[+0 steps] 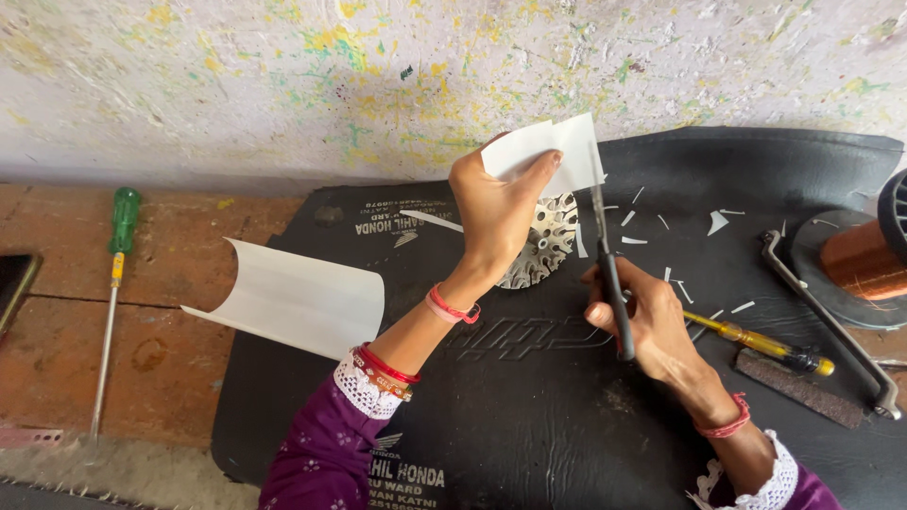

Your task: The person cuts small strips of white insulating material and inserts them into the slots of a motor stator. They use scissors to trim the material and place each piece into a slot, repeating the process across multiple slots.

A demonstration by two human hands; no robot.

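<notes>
Left hand (493,212) pinches stiff white paper (551,151) (scissors (609,264) cutting).

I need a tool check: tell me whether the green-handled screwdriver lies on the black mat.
No: the green-handled screwdriver lies on the reddish floor, left of the black mat and apart from it.

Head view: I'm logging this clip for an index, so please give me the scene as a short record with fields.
setting: black mat on a brick-coloured floor, paint-flecked wall behind
left hand: pinches a small white paper piece, raised above the mat
right hand: grips scissors, blades pointing up into the paper
under hands: round perforated metal disc
scraps: white paper slivers on the mat
left side: curved white sheet, green-handled screwdriver
right side: yellow-handled screwdriver, copper wire spool
</notes>
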